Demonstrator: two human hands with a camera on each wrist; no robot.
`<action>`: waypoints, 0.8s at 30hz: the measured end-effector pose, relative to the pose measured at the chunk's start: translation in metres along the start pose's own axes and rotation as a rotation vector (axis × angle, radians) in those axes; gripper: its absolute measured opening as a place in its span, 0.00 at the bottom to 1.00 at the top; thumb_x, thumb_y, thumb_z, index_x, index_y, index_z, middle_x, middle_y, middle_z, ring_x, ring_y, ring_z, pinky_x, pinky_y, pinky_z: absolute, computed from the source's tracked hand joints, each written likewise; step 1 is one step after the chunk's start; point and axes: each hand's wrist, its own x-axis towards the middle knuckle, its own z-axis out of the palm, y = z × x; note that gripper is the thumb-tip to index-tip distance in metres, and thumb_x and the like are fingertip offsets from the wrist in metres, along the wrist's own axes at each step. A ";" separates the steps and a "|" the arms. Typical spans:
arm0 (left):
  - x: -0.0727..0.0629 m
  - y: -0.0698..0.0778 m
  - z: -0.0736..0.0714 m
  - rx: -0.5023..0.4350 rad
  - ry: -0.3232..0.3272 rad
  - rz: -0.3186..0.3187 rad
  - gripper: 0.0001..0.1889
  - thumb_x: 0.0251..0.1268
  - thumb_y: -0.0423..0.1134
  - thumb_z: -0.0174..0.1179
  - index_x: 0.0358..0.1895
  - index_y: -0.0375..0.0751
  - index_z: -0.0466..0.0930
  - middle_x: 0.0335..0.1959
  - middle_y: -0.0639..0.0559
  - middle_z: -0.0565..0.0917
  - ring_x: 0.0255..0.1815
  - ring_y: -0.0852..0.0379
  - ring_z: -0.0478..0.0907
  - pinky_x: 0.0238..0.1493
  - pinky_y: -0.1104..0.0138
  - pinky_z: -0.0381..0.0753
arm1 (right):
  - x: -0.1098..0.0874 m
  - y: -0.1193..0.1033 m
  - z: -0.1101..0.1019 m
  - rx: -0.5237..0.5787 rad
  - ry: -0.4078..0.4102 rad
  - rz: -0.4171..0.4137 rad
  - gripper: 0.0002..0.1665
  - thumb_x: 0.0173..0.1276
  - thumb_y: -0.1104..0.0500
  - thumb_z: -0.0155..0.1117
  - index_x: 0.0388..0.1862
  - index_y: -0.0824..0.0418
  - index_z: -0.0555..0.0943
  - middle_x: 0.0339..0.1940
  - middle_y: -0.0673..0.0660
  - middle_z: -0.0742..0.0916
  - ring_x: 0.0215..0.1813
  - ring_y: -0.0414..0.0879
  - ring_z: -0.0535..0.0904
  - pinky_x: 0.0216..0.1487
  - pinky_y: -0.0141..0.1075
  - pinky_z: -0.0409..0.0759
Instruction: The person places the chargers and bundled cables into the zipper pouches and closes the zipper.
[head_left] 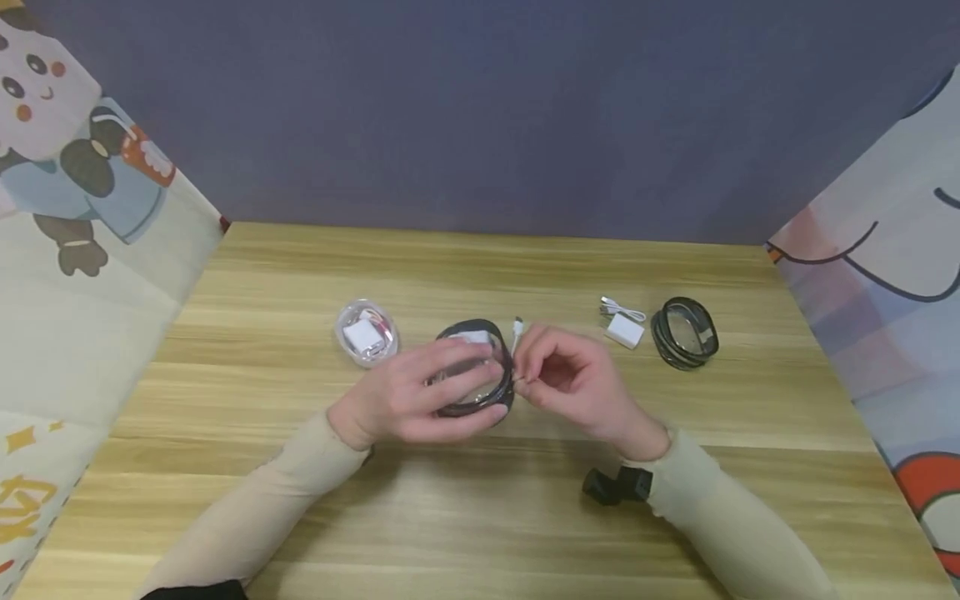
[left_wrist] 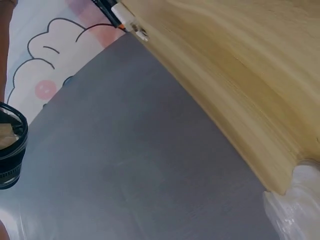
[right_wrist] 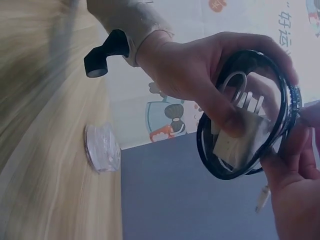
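Black-rimmed case [head_left: 507, 346]: one, rounded, see-through; held off the counter [head_left: 465, 517] at its middle, in front of the person. One window was turned upwards, partly covered by fingers. Length and breadth looked nearly alike, so its long axis could not be told with certainty.

White charger [right_wrist: 234, 147]: one, inside the case; its prongs were pointed towards the left.

Cable end [head_left: 518, 327]: one, white, left hanging outside the case by its right rim, tip directed to the far side.

Left hand [head_left: 423, 396]: half closed about the case from the left, fingers spread over the top, thumb laid across the charger's side; whether a window lay between could not be told. The case was so gripped, it was judged, to be steadied while its rim was worked.

Right hand [head_left: 576, 382]: thumb and forefinger closed in a pinch at the case's right edge, probably on a pull; the piece was too small to be made out.

Clear case [head_left: 342, 340]: one, laid on the counter to the left, a second white charger [head_left: 363, 337] within.

Loose white cable [head_left: 624, 309] and third charger [head_left: 625, 331]: placed together to the right, apparently as a set.

Second black case [head_left: 660, 340]: one, set down farthest right, beside that set.
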 end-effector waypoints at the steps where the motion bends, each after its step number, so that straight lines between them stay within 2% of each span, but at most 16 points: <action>1: -0.001 0.000 -0.001 0.005 -0.001 0.002 0.13 0.67 0.31 0.61 0.53 0.41 0.82 0.51 0.35 0.81 0.48 0.36 0.82 0.56 0.52 0.82 | 0.000 0.000 0.001 -0.013 0.004 -0.005 0.09 0.56 0.78 0.61 0.29 0.68 0.73 0.34 0.57 0.81 0.41 0.46 0.77 0.43 0.32 0.82; 10: -0.002 0.000 -0.005 0.110 0.061 0.076 0.09 0.68 0.33 0.63 0.49 0.40 0.83 0.47 0.39 0.84 0.45 0.38 0.84 0.48 0.53 0.86 | 0.000 -0.006 0.010 -0.088 0.057 -0.082 0.10 0.52 0.79 0.60 0.28 0.68 0.74 0.33 0.57 0.83 0.40 0.47 0.79 0.45 0.35 0.83; 15: 0.001 0.001 -0.008 0.108 0.090 0.073 0.08 0.66 0.32 0.64 0.47 0.39 0.83 0.46 0.40 0.85 0.44 0.39 0.84 0.45 0.53 0.87 | 0.001 -0.009 0.010 -0.107 0.102 -0.111 0.10 0.50 0.81 0.59 0.28 0.69 0.74 0.32 0.57 0.83 0.41 0.48 0.80 0.48 0.38 0.84; 20: 0.002 0.000 -0.010 0.131 0.090 0.085 0.09 0.65 0.30 0.64 0.47 0.39 0.82 0.45 0.41 0.85 0.44 0.40 0.84 0.45 0.54 0.87 | 0.000 -0.009 0.010 -0.116 0.117 -0.068 0.10 0.52 0.80 0.61 0.28 0.70 0.74 0.33 0.57 0.84 0.44 0.48 0.81 0.52 0.42 0.84; 24: 0.003 -0.001 -0.010 0.129 0.120 0.106 0.08 0.65 0.30 0.63 0.46 0.39 0.82 0.44 0.42 0.85 0.43 0.40 0.84 0.43 0.55 0.87 | -0.002 -0.008 0.009 -0.095 0.104 -0.009 0.08 0.55 0.78 0.61 0.30 0.69 0.74 0.36 0.56 0.84 0.45 0.49 0.81 0.53 0.42 0.84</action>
